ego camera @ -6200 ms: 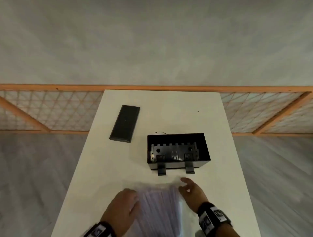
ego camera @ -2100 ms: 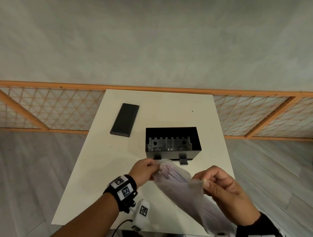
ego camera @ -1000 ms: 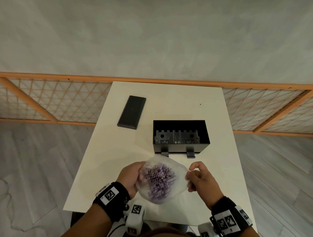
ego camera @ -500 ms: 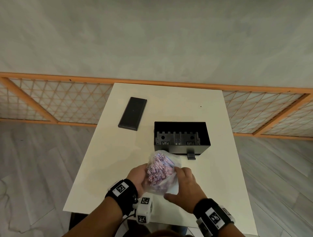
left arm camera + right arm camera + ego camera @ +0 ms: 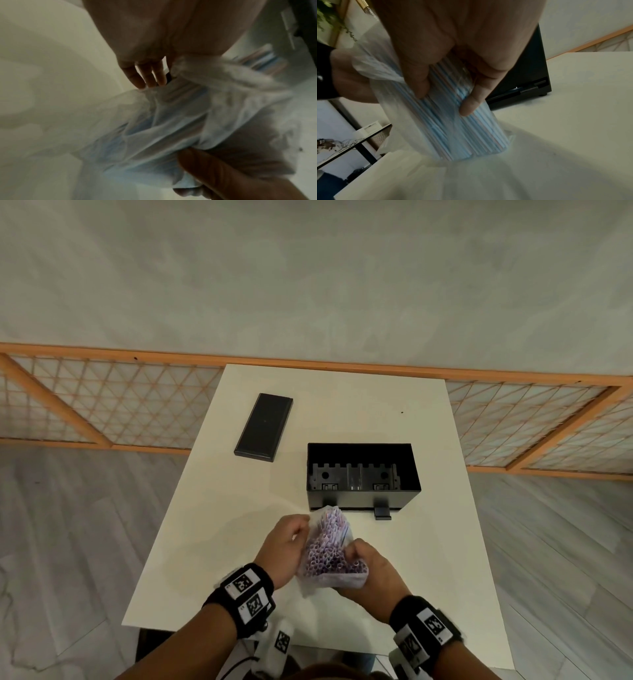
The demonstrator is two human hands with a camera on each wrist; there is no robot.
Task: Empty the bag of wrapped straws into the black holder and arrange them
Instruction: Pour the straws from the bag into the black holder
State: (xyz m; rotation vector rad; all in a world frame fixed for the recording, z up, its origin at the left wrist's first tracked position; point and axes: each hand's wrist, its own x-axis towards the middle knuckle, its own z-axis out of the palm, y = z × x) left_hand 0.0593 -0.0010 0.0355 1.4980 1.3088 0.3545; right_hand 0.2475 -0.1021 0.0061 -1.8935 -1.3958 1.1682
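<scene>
A clear plastic bag of wrapped straws (image 5: 327, 549) stands upright, its bottom end on the white table (image 5: 219, 525), just in front of the black holder (image 5: 359, 500). The straw ends show at the bag's open top. My left hand (image 5: 297, 535) pinches the bag's upper left edge. My right hand (image 5: 356, 551) is wrapped round the bundle from the right. In the right wrist view my fingers (image 5: 418, 83) curl over the bag of straws (image 5: 467, 132), with the holder (image 5: 530, 70) behind. The left wrist view shows crumpled bag plastic (image 5: 154, 128). The holder is open on top with no straws inside.
A flat black lid (image 5: 264, 428) lies on the table at the far left of the holder. An orange lattice railing (image 5: 102, 402) runs behind the table. Bare tabletop lies to the left and right of my hands.
The bag has settled lower onto the table and stands more upright. My right hand has slid from the bag's front round to its lower right side. My left hand stays on the bag's upper edge.
</scene>
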